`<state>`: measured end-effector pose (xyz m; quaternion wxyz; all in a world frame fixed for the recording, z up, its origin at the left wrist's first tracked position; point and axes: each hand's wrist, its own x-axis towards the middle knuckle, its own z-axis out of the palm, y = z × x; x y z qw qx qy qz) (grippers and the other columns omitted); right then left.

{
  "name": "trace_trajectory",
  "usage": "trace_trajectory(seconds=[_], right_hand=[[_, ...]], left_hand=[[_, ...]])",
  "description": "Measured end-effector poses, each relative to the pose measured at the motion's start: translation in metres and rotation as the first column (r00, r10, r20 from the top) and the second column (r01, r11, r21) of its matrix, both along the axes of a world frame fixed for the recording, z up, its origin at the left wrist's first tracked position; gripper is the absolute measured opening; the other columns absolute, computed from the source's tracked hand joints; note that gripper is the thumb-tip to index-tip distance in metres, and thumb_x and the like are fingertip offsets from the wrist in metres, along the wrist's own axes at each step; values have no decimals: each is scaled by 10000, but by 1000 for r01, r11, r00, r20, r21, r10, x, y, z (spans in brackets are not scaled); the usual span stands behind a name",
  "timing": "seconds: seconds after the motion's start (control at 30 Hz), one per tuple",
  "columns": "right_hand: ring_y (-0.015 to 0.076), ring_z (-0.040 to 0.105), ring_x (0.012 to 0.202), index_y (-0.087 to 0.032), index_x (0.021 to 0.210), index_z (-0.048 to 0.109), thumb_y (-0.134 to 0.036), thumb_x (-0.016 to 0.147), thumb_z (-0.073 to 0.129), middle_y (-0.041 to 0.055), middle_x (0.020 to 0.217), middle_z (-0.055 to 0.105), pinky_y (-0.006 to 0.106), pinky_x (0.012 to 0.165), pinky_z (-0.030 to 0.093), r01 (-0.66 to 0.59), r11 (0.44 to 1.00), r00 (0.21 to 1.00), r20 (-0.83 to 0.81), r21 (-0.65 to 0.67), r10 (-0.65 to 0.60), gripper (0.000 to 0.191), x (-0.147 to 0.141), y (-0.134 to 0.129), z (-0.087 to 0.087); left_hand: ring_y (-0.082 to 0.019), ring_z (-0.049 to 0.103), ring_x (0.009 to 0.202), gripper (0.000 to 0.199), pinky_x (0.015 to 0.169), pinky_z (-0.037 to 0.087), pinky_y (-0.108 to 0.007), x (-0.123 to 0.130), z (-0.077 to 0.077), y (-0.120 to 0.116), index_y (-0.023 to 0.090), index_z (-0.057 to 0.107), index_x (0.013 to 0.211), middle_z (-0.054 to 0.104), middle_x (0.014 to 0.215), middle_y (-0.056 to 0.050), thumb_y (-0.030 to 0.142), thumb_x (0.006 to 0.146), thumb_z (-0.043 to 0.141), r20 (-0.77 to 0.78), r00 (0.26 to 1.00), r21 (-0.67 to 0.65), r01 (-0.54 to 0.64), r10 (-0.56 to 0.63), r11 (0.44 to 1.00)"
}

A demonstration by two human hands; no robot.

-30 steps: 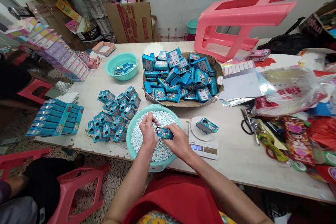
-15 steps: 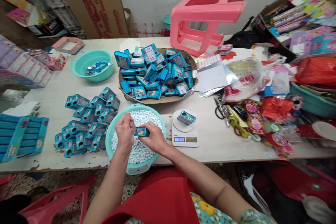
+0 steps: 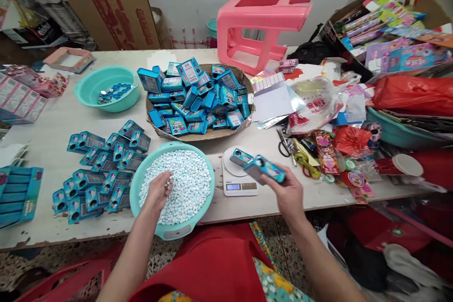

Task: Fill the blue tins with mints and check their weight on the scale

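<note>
My right hand [image 3: 290, 193] grips a small blue candy box [image 3: 264, 170] with a round dark hole in its end, tilted beside the scale. Another blue box [image 3: 242, 156] lies on the round plate of the white digital scale [image 3: 244, 188], partly overlapped by the held one. My left hand [image 3: 158, 192] is over the turquoise basin [image 3: 211, 184] of small white and pale blue candies [image 3: 184, 179], fingers closed with a few candies showing at the fingertips. To the left, several blue boxes [image 3: 95, 177] stand on the table, holes facing up.
Behind the basin, a cut-down carton [image 3: 198, 136] is heaped with blue boxes. A turquoise bowl [image 3: 113, 104] of blue and silver caps stands back left. Scissors [image 3: 283, 141], plastic bags and packets crowd the right. An overturned pink stool [image 3: 260, 14] rests at the back.
My right hand has carried the blue box from above the basin rightward to the scale. My left hand has lowered toward the candies. The whole view has shifted slightly.
</note>
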<state>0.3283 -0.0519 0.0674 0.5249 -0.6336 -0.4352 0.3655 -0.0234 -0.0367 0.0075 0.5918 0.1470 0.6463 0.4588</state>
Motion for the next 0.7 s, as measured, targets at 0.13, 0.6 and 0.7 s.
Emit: trace_trajectory(seconds=[0.13, 0.6, 0.7], right_hand=[[205, 610, 868, -144, 1098, 604, -375, 564, 802, 66, 986, 637, 401, 846, 485, 384, 923, 923, -2, -30, -384, 615, 58, 4, -53], [251, 602, 866, -126, 1114, 632, -482, 565, 767, 94, 1002, 649, 412, 831, 473, 244, 946, 964, 159, -215, -213, 669, 35, 8, -77], [253, 589, 868, -146, 1129, 632, -512, 574, 755, 75, 1000, 642, 423, 860, 449, 181, 955, 972, 188, -235, -138, 676, 15, 24, -89]], left_hand=[[-218, 563, 748, 151, 595, 448, -289, 8, 3, 1, 190, 625, 792, 612, 839, -75, 307, 697, 641, -723, 653, 22, 352, -228, 936], [-245, 584, 925, 270, 758, 472, -342, 194, 8, 96, 216, 587, 1026, 599, 1012, -116, 153, 764, 605, -925, 73, -68, 934, -373, 352], [-238, 586, 944, 341, 769, 480, -318, 151, 25, 96, 183, 538, 1093, 592, 1052, -127, 277, 779, 634, -941, 164, -35, 823, -296, 568]])
